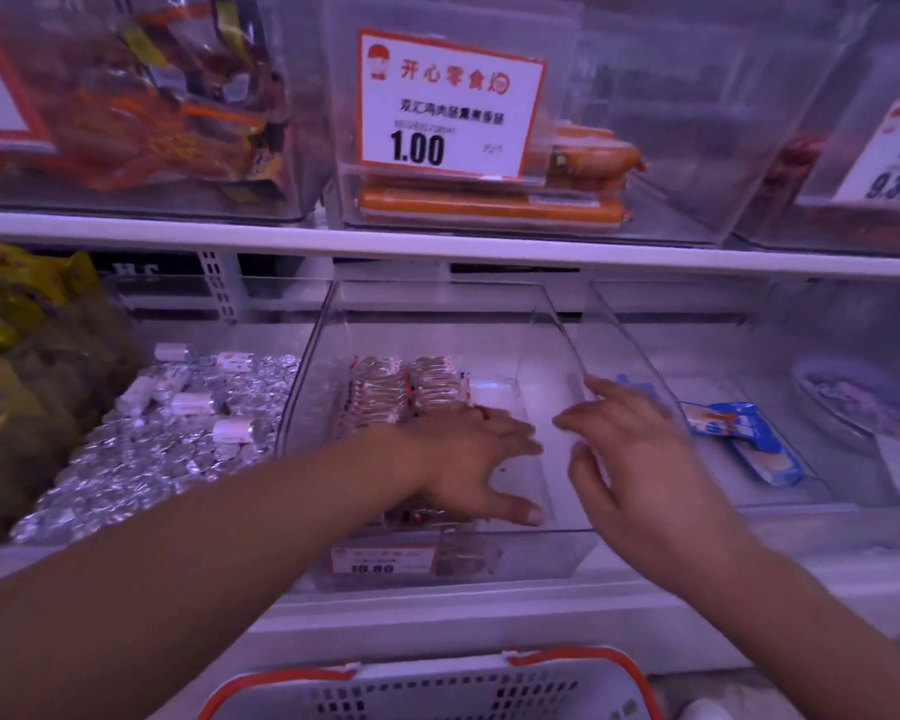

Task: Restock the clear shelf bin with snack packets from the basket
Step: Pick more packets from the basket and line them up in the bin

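Clear plastic shelf bin [552, 324] on lower shelf, centre. Small red-and-white wrapped snack packets [401, 392] lie in rows on its left half; right half of floor bare. Left hand [476, 459] inside bin, fingers spread flat over the packets, thumb tip on bin floor, gripping nothing. Right hand [640, 459] hovers over bin's right wall, fingers loosely spread, holding nothing. Grey perforated basket with orange rim [437, 688] below the shelf, at frame bottom
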Demonstrator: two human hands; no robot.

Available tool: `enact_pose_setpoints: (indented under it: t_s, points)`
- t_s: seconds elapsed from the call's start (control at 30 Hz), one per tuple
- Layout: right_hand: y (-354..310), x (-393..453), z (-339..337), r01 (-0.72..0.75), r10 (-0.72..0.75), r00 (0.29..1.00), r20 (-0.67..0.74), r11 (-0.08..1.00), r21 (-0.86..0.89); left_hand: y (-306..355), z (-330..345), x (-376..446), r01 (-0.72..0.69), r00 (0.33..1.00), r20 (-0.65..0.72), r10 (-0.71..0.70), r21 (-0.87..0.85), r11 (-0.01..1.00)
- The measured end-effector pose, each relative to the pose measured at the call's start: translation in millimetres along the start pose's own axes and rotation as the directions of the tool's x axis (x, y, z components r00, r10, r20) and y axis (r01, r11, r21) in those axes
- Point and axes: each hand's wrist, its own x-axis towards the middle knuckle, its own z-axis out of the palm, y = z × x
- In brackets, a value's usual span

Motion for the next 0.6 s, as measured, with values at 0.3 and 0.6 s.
enact_pose_setpoints:
  t_s: [0.3, 0.6]
  points:
    - [9.4, -13.7, 33.5, 0.047, -0.053, 0.998, 0.034, 0.983, 0.176, -23.9, 15.9, -35.9, -0.112, 0.994, 0.017, 0.111, 0.189, 0.976]
    - [5.7, -15.9, 41.2, 0.028, -0.019, 0.999, -0.037, 0.969, 0.246, -36.9, -1.3, 8.5, 0.120, 0.992, -0.063, -0.108, 0.249, 0.961]
